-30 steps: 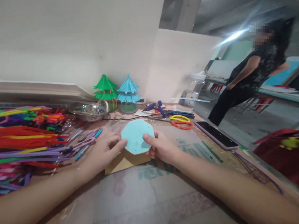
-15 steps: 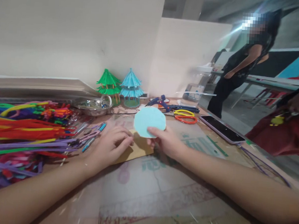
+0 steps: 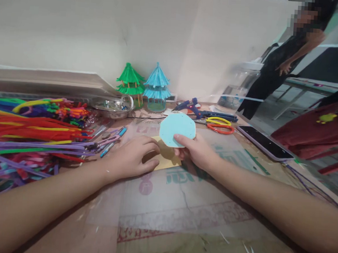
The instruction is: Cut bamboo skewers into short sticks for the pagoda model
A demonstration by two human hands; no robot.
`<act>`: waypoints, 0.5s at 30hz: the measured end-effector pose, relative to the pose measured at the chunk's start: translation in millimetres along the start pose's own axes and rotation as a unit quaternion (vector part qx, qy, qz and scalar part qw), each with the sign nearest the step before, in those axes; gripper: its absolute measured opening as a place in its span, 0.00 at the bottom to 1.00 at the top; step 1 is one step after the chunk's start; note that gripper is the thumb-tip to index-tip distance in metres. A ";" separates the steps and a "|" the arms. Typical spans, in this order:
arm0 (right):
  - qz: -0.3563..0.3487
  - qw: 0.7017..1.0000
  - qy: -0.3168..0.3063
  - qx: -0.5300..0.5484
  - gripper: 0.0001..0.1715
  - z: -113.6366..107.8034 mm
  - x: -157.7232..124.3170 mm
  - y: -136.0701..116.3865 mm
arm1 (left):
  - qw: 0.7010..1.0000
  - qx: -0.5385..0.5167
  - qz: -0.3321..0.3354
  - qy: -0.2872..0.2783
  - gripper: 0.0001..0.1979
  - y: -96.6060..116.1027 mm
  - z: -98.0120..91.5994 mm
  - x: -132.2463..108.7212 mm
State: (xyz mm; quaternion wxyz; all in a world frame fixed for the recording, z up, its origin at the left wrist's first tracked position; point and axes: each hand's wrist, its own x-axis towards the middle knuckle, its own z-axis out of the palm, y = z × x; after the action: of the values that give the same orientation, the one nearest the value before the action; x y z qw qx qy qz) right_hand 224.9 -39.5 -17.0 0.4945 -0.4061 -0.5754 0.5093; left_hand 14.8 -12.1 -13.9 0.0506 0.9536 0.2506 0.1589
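Observation:
My right hand (image 3: 197,150) pinches a light blue octagonal piece of card or foam (image 3: 176,127) by its lower edge, thumb on top. The piece is tilted up toward me above the table. Below it lies a flat yellow-tan sheet (image 3: 169,160). My left hand (image 3: 135,155) rests at the left edge of that sheet, its fingers loosely curved and its thumb apart, with nothing in it. Behind the octagon stand a green two-tiered pagoda model (image 3: 129,84) and a blue one (image 3: 157,87).
Bundles of coloured pipe cleaners (image 3: 34,129) cover the left. A metal bowl (image 3: 111,107), pens (image 3: 113,142), a blue glue gun (image 3: 191,107), scissors (image 3: 220,126) and a phone (image 3: 263,143) surround the work area. A person (image 3: 290,61) stands beyond the table at right.
The view has tilted and turned slightly, so things appear higher and further right. My left thumb has spread away from the fingers. My right hand still holds the blue octagon.

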 end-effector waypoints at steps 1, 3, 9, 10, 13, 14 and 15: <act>0.010 0.999 0.005 -0.051 0.15 -0.9 -0.4 -0.1 | 1.000 0.004 0.000 -0.008 0.11 0.0 0.2 0.1; 0.018 0.987 0.025 -0.157 0.11 -2.6 -0.3 0.6 | 1.000 0.012 0.002 -0.014 0.12 -0.2 0.7 0.7; -0.067 0.891 0.083 -0.441 0.13 -6.1 12.2 10.9 | 1.000 0.012 0.009 -0.010 0.12 -1.5 2.7 3.3; -0.066 0.878 0.079 -0.468 0.14 -6.2 14.4 12.2 | 1.000 0.012 0.012 -0.009 0.13 -1.5 3.0 3.6; -0.053 0.855 0.070 -0.511 0.16 -4.6 13.7 11.1 | 1.000 0.019 0.012 -0.013 0.13 -1.5 3.1 4.1; -0.053 0.851 0.063 -0.518 0.16 -3.6 10.2 9.1 | 1.000 0.021 0.011 -0.014 0.12 -1.4 3.0 4.1; -0.057 0.849 0.049 -0.523 0.15 -2.4 5.3 6.5 | 1.000 0.022 0.008 -0.016 0.12 -1.3 2.8 4.1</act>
State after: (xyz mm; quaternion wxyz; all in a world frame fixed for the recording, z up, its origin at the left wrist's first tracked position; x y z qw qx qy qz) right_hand 226.0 -32.9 -22.6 0.2646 -0.5958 -0.7537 0.0832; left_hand 18.5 -9.0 -15.6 0.0321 0.9591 0.2451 0.1380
